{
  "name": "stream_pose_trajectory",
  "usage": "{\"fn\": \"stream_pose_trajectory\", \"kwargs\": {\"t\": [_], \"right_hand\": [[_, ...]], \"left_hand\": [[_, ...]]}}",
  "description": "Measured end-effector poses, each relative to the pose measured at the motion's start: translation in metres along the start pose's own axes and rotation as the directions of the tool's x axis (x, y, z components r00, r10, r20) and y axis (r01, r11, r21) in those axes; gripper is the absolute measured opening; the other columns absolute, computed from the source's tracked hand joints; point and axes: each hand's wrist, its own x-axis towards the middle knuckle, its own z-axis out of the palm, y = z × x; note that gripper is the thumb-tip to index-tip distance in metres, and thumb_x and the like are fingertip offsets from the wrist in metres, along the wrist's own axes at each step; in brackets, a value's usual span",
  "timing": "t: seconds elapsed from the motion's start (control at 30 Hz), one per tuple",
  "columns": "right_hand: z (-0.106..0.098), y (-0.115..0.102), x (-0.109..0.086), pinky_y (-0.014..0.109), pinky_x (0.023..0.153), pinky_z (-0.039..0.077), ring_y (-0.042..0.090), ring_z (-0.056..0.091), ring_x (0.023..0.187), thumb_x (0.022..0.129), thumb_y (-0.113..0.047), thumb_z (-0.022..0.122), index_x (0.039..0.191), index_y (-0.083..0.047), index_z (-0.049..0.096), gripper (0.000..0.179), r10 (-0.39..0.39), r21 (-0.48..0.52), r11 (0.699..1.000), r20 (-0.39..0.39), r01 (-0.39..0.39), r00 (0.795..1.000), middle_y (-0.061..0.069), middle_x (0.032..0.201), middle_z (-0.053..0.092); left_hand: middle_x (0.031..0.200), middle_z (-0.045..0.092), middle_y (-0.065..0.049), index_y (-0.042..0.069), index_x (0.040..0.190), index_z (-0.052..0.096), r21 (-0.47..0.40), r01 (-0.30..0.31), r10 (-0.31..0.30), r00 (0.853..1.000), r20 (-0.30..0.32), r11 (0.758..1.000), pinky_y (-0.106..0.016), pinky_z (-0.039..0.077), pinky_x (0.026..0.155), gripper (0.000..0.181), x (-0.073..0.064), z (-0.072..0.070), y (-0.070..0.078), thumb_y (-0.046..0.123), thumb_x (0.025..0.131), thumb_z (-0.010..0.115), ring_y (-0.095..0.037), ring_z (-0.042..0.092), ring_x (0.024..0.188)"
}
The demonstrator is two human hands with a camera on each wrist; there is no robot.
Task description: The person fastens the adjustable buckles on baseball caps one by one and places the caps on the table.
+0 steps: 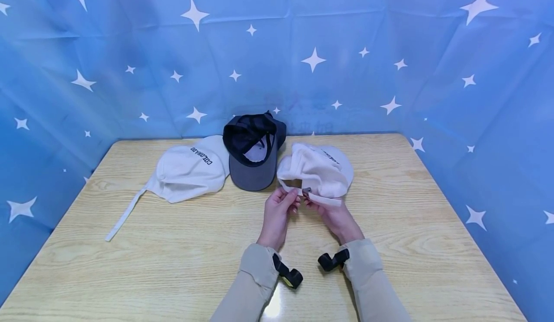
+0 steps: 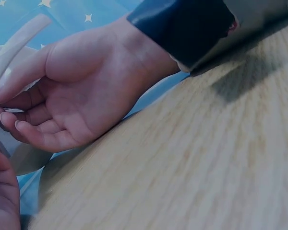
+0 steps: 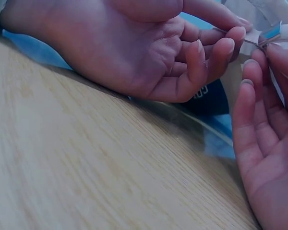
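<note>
A white baseball cap (image 1: 322,170) with dark lettering lies at the back right of the table, its back opening turned towards me. My left hand (image 1: 277,216) pinches the cap's white adjustment strap between thumb and fingers, left of the buckle. At the metal buckle (image 3: 271,34), my right hand (image 1: 336,218) pinches the strap with its thumb and fingertips. Beyond the buckle the strap's loose end (image 1: 326,200) sticks out to the right, and it shows pale above the right hand (image 2: 86,81) in the left wrist view. Exact fingertip contact is partly hidden.
A dark cap (image 1: 253,173), its inside facing up, sits left of the held cap. Further left lies another white cap (image 1: 186,173) lettered COLORADO, its long strap (image 1: 125,216) stretched over the wooden table (image 1: 151,274). A blue star-patterned cloth (image 1: 259,43) hangs behind and at the sides.
</note>
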Motion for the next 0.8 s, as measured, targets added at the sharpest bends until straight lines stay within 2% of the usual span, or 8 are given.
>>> {"fn": "stream_pose_trajectory", "kwargs": {"t": [0.2, 0.43, 0.67, 0.8], "right_hand": [[0.0002, 0.0009, 0.0002, 0.027, 0.073, 0.048, 0.015, 0.06, 0.079, 0.078, -0.013, 0.069, 0.096, -0.008, 0.062, 0.02, 0.003, -0.006, 1.0, 0.019, -0.003, 1.0, 0.004, 0.091, 0.063], [-0.0017, 0.0018, 0.0003, 0.027, 0.072, 0.048, 0.014, 0.059, 0.079, 0.079, -0.01, 0.066, 0.096, -0.008, 0.06, 0.018, -0.007, -0.004, 1.0, 0.0, 0.007, 1.0, 0.003, 0.09, 0.061], [-0.0017, 0.0016, 0.0002, 0.027, 0.072, 0.048, 0.015, 0.059, 0.078, 0.079, -0.012, 0.067, 0.096, -0.008, 0.061, 0.018, 0.012, -0.024, 1.0, 0.018, -0.012, 1.0, 0.003, 0.089, 0.062], [-0.0009, 0.0012, -0.0003, 0.028, 0.072, 0.048, 0.014, 0.059, 0.078, 0.08, -0.011, 0.066, 0.097, -0.008, 0.06, 0.019, 0.014, -0.023, 1.0, 0.005, -0.014, 1.0, 0.003, 0.09, 0.062]], "left_hand": [[0.075, 0.059, -0.007, 0.006, 0.084, 0.055, 0.001, 0.003, -0.003, 1.0, -0.01, 1.0, -0.019, 0.041, 0.051, 0.02, 0.0003, 0.0002, -0.0001, 0.02, 0.079, 0.068, -0.015, 0.055, 0.065], [0.076, 0.059, -0.007, 0.005, 0.086, 0.056, 0.06, 0.001, -0.002, 1.0, 0.016, 0.998, -0.02, 0.041, 0.053, 0.021, -0.0002, 0.0021, -0.0008, 0.021, 0.079, 0.068, -0.013, 0.056, 0.066], [0.076, 0.059, -0.007, 0.005, 0.085, 0.055, 0.014, -0.002, 0.001, 1.0, 0.012, 1.0, -0.02, 0.041, 0.052, 0.021, -0.0001, 0.0014, -0.0006, 0.02, 0.079, 0.068, -0.015, 0.055, 0.065], [0.076, 0.059, -0.006, 0.005, 0.086, 0.055, 0.023, 0.004, -0.004, 0.999, 0.032, 1.0, -0.02, 0.041, 0.053, 0.021, -0.0006, 0.0008, -0.0003, 0.02, 0.079, 0.068, -0.014, 0.055, 0.067]]}}
